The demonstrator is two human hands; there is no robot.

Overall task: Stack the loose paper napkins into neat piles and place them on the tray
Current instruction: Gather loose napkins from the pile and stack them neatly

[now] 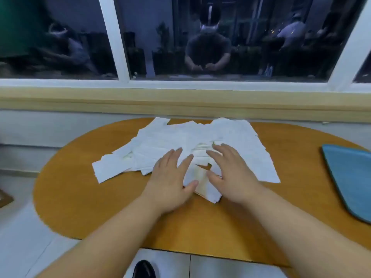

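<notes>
- Head view: napkins (180, 137) lie in a loose white heap on the table (90, 207), spread from mid-table to its far edge.
- A small, partly squared stack (202, 189) sits at the near side of the heap, between both hands.
- Left hand (170, 177): released, fingers straight and flat on the heap, thumb touching the stack's left side.
- Right hand (230, 175): released, fingers spread and slightly bent over the heap, thumb at the stack's right side. Can't tell if the fingertips touch paper.
- Tray (353, 177): blue, at the table's right edge, well apart from the napkins, partly cut off by the frame.
- Window (220, 37) behind the far edge; a dark shoe (143, 269) below the near edge.
</notes>
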